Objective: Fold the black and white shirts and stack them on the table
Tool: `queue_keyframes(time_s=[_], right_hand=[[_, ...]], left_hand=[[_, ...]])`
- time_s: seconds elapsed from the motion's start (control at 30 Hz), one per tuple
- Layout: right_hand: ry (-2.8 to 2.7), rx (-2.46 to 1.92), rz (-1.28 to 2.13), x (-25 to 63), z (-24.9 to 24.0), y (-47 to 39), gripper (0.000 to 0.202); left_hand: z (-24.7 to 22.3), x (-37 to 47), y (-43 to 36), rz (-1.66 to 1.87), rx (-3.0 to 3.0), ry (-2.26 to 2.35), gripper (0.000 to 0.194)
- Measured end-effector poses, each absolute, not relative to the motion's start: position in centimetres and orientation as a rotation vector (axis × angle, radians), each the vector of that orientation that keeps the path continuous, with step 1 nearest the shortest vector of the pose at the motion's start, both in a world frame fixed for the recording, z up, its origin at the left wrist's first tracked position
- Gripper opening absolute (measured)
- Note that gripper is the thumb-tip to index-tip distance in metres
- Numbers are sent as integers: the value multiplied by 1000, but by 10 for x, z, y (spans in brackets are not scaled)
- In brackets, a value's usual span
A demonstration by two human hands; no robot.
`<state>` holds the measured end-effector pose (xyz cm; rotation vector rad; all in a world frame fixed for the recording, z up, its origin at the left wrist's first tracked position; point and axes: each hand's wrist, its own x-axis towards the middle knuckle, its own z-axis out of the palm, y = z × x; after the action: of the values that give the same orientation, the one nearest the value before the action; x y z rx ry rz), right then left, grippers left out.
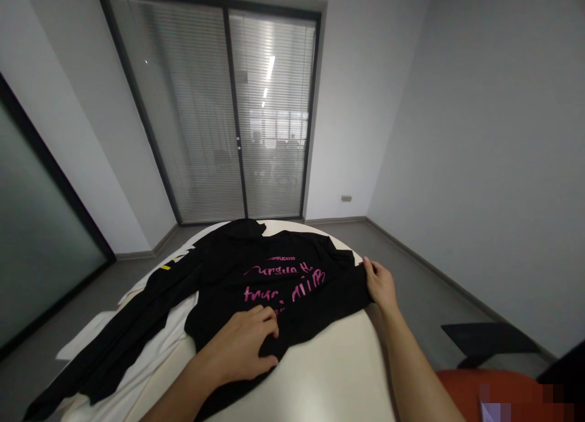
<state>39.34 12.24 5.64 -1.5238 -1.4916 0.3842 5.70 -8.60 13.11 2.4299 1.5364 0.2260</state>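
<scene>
A black long-sleeved shirt [223, 276] with pink lettering lies spread over a round pale table [329, 373]. One sleeve [150, 294], printed in white and yellow, stretches toward the lower left. My left hand [244, 343] rests on the shirt's front just below the lettering, fingers slightly bent and thumb apart. At the right side, my right hand [380, 283] pinches the black fabric between thumb and fingers near the table's edge. White fabric [178, 330] shows beneath the shirt on the left.
An orange-red chair seat [489, 388] with a black armrest [489, 338] stands at the lower right. Beyond the table are glass panels with blinds [196, 117] and a grey wall [493, 142]. A small socket plate [346, 198] sits low on the back wall.
</scene>
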Motion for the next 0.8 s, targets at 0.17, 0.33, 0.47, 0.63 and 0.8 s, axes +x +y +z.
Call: queue_keyframes(time_s=[0.17, 0.33, 0.47, 0.63, 0.8], right_hand=[[-1484, -1542, 376, 392, 59, 121, 68], [-1508, -1531, 365, 392, 59, 122, 69], [-1512, -1514, 360, 392, 59, 118, 65], [-1576, -1645, 244, 386, 70, 109, 57], [-1949, -1442, -3, 366, 88, 95, 40]], left_hand=[[122, 74, -92, 105, 2427, 1627, 47], [112, 84, -89, 34, 2446, 1703, 24], [116, 78, -82, 93, 2413, 1761, 23], [117, 63, -74, 299, 2188, 1937, 23], [110, 54, -68, 373, 2056, 2046, 30]])
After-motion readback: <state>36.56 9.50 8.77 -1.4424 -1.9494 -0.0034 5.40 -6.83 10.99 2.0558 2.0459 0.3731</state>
